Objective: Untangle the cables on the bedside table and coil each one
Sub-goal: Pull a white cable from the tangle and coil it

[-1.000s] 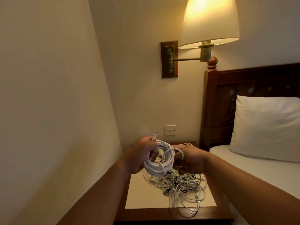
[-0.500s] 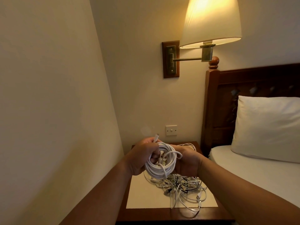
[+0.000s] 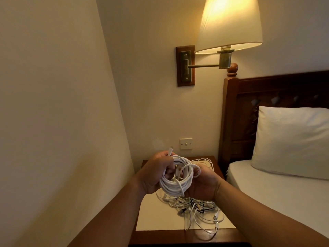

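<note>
I am seeing the left hand curling its fingers round the coil on its left side, a plug sticking up above them. The right hand is gripping a loose loop at the coil's right edge. The coil is hanging upright between both hands, just above the tangle lying on the table.

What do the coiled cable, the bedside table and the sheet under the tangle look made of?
Coiled cable: smooth white plastic or rubber jacket, slight sheen. Bedside table: dark reddish-brown wood, seemingly varnished, faint gloss. Sheet: probably paper or card, flat, matte, cream.
</note>
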